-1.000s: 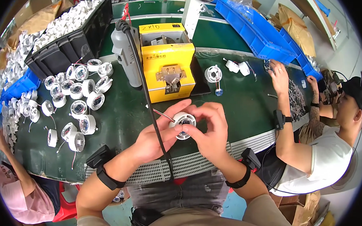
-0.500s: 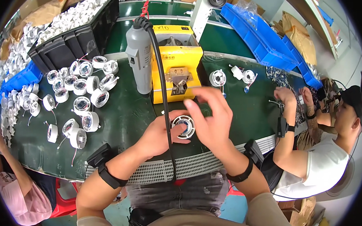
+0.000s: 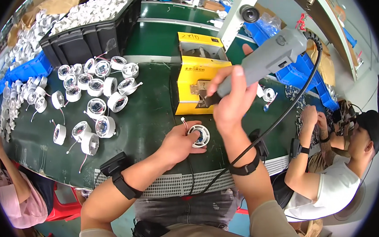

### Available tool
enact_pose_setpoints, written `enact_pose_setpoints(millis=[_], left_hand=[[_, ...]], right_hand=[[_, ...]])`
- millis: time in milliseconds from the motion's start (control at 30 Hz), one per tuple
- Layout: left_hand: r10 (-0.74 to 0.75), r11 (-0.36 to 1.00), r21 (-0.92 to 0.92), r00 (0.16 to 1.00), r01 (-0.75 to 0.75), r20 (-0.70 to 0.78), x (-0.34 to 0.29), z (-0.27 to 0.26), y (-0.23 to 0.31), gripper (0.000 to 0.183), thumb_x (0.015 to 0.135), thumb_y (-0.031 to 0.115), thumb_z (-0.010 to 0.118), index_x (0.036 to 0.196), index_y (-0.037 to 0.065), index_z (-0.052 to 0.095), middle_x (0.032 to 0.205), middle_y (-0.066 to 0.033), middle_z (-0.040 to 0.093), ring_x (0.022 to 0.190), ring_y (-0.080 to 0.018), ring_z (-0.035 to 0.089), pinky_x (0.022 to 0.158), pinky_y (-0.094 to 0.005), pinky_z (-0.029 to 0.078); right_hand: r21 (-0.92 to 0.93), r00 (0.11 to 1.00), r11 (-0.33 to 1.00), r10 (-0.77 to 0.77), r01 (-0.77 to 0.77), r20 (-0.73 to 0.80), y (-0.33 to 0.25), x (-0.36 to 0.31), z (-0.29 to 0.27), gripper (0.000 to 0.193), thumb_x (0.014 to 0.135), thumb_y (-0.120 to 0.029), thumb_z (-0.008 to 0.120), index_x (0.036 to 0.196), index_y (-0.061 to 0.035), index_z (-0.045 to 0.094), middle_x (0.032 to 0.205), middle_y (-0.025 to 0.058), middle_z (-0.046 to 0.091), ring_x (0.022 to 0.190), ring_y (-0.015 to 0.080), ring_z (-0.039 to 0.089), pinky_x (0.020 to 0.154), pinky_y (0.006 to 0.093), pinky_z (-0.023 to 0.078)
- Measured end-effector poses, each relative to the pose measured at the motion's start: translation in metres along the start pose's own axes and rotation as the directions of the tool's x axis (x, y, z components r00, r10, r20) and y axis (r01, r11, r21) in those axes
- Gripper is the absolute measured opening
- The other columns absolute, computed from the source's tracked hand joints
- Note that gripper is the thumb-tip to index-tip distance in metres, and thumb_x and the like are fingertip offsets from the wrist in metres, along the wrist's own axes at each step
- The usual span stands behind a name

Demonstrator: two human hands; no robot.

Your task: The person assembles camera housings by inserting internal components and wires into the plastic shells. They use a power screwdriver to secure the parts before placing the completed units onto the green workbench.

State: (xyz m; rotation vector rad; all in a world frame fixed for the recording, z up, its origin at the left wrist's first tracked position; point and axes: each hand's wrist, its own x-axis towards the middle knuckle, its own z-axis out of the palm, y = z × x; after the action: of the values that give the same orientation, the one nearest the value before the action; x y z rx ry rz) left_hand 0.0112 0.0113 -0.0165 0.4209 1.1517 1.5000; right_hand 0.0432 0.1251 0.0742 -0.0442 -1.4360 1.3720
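My left hand (image 3: 176,145) grips a round white plastic housing (image 3: 205,137) with its open side up. The thumb presses into its middle, where a dark blue part shows, and a short wire with a white plug sticks out beside the fingers. A grey electric screwdriver (image 3: 272,54) lies slanted in my right hand (image 3: 235,105), fingers wrapped round its lower end. Its dark tip points down-left to the metal block (image 3: 201,89) on the front of a yellow screw feeder (image 3: 184,95); whether they touch I cannot tell.
Several white round units (image 3: 97,107) with wires stand on the green bench at left. Behind them is a black crate (image 3: 85,42) heaped with white parts. The screwdriver's cable (image 3: 284,110) crosses my right forearm. A co-worker (image 3: 331,170) sits at right, near blue bins (image 3: 297,79).
My right hand has left the housing and taken hold of the screwdriver, which stood upright left of the feeder and now tilts right. My left hand keeps the housing. The whole view has shifted slightly.
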Motion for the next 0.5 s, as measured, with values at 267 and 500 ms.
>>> enact_pose_setpoints(millis=[267, 500], left_hand=[[-0.018, 1.0, 0.025, 0.999, 0.019, -0.031, -0.002, -0.001, 0.003, 0.036, 0.098, 0.009, 0.045, 0.133, -0.002, 0.044, 0.107, -0.0114, 0.06, 0.089, -0.0221, 0.065, 0.082, -0.0355, 0.059], [-0.025, 0.999, 0.034, 0.998, 0.027, -0.056, -0.003, 0.001, 0.005, 0.036, 0.098, 0.008, 0.045, 0.132, -0.003, 0.044, 0.107, -0.0116, 0.06, 0.088, -0.0221, 0.065, 0.081, -0.0346, 0.059]], right_hand=[[-0.139, 0.996, 0.99, -0.027, 0.015, -0.086, 0.022, 0.012, 0.0, 0.041, 0.097, -0.023, 0.05, 0.125, 0.0022, 0.037, 0.055, 0.0062, 0.046, 0.044, 0.0148, 0.045, 0.043, 0.0284, 0.038], [-0.152, 0.997, 0.988, -0.012, 0.001, -0.072, 0.023, 0.01, -0.001, 0.034, 0.097, -0.022, 0.051, 0.121, -0.0002, 0.04, 0.057, 0.0054, 0.047, 0.045, 0.0136, 0.046, 0.043, 0.0281, 0.039]])
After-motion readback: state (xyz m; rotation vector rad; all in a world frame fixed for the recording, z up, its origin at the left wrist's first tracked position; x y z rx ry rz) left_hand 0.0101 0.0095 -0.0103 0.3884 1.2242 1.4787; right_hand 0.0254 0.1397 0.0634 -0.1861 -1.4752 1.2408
